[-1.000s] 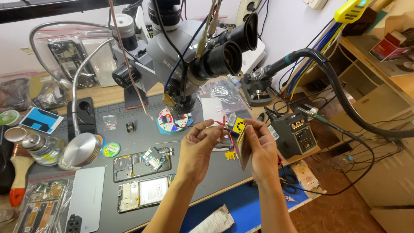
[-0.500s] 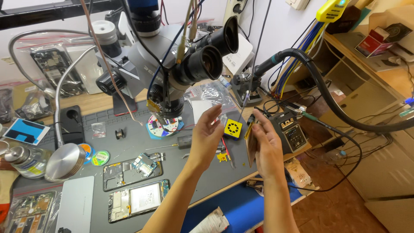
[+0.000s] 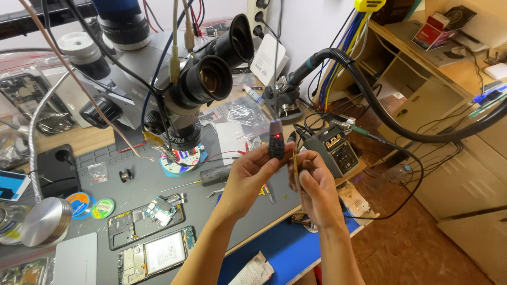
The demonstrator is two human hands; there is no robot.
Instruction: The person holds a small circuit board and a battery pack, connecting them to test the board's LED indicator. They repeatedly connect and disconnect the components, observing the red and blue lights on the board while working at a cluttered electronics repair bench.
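I see my left hand (image 3: 248, 177) pinching the small dark module (image 3: 276, 139) by its lower end, fingertips clamped, red light glowing on it. It stands upright, long axis vertical, above the grey mat (image 3: 211, 211). My right hand (image 3: 314, 182) grips a thin flat strip (image 3: 294, 164) edge-on, just beside it.

Bench layout: hands raised over the mat's right edge, microscope behind-left.

Left hand (image 3: 252, 179) and right hand (image 3: 316, 186) side by side above work mat (image 3: 211, 211); small device (image 3: 276, 139) in left-hand fingertips. Microscope (image 3: 179, 84) behind-left. Soldering station (image 3: 334, 150) right of hands, off the mat. Two opened phones (image 3: 150, 240) on the mat front-left, tape rolls (image 3: 91, 206) left of them.
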